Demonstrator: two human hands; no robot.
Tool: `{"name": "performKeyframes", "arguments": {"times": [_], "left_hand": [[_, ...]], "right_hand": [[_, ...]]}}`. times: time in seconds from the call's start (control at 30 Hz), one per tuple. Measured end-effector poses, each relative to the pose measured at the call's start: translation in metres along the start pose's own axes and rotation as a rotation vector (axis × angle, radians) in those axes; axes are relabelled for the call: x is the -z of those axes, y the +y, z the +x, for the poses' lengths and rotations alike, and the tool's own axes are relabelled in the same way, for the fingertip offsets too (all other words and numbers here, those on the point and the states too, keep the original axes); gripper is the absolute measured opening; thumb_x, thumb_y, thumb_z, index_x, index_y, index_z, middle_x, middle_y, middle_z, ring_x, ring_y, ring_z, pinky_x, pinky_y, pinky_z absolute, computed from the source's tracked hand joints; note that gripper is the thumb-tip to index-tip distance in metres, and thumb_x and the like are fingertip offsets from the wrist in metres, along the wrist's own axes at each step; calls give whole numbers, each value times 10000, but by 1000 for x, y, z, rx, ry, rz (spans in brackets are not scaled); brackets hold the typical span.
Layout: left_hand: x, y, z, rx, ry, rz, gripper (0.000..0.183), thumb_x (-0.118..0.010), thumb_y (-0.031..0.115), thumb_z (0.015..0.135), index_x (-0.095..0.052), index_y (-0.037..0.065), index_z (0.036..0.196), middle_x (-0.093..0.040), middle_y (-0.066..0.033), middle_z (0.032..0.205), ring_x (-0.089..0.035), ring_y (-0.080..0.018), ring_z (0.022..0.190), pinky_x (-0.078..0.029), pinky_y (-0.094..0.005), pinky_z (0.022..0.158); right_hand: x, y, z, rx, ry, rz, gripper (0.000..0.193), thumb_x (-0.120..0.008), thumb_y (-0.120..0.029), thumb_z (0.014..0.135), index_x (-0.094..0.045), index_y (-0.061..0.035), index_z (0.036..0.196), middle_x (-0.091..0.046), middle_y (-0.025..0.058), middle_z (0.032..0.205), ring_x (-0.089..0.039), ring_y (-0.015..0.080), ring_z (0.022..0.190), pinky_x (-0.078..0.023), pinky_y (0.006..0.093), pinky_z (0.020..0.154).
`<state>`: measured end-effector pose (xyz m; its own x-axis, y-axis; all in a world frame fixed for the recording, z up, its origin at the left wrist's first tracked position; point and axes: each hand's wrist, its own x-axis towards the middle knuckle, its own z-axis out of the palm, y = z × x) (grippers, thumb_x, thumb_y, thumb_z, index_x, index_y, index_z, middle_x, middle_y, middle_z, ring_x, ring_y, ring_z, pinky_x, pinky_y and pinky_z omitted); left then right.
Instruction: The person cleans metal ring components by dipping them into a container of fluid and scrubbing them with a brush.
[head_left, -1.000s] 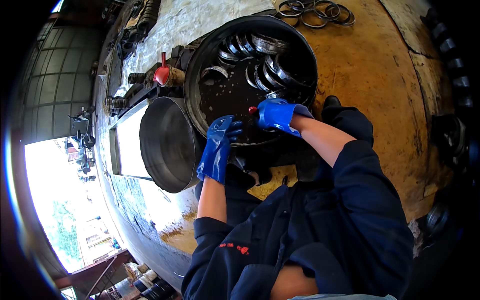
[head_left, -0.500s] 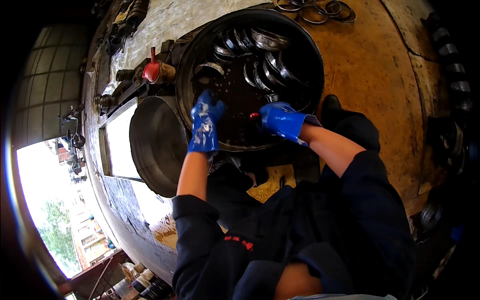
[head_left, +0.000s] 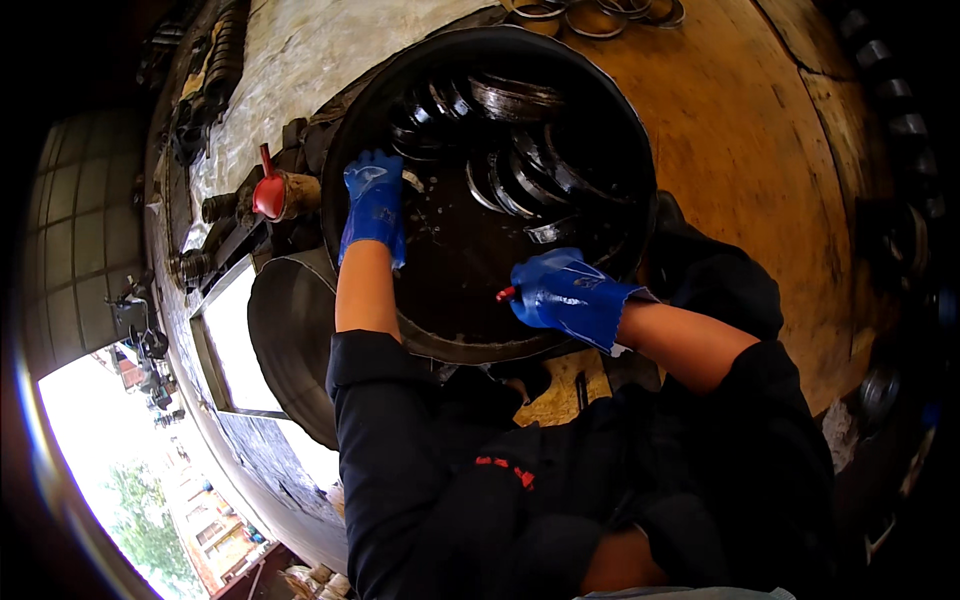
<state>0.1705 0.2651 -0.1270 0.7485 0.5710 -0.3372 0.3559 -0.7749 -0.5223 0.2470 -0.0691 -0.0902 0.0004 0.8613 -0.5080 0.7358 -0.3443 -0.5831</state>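
left hand (head_left: 372,205) brought within reach of lone ring (head_left: 413,181), grip can't be told; red handle (head_left: 505,294) clenched in right hand (head_left: 562,288)

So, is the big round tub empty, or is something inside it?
Not empty: many curved, shiny metal pieces sit inside the tub, mostly toward its far side.

Wide round dark tub (head_left: 470,351), glossy curved metal pieces (head_left: 517,100) lying inside
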Motion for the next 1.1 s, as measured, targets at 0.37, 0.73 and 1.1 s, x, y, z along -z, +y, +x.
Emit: {"name": "performKeyframes", "arguments": {"times": [0.37, 0.73, 1.1], "left_hand": [[-32, -5, -32, -24, 366, 57, 159, -638, 206, 850, -757, 123, 914, -707, -111, 1016, -700, -310, 950, -557, -498, 732], [13, 27, -96, 280, -367, -213, 325, -594, 263, 965, -721, 165, 1248, -723, -118, 1238, -696, -320, 1148, -535, -471, 952], [14, 32, -192, 463, -216, -1218, 328, -671, 260, 848, -695, -32, 996, -728, -165, 862, -706, -274, 765, -553, -389, 714]], "right_hand": [[-16, 0, 5, 129, 141, -16, 145, -623, -156, 806, -766, -148, 790, -724, 69, 730, -716, 265, 693, -532, 400, 609], [-9, -12, 8, 75, -1, -85, 196, -633, -198, 774, -795, -116, 846, -747, 120, 791, -722, 331, 731, -571, 408, 665], [-44, 17, 50, 175, 330, 296, 313, -669, -341, 843, -739, -36, 833, -720, 211, 806, -705, 394, 752, -574, 456, 718]]}}
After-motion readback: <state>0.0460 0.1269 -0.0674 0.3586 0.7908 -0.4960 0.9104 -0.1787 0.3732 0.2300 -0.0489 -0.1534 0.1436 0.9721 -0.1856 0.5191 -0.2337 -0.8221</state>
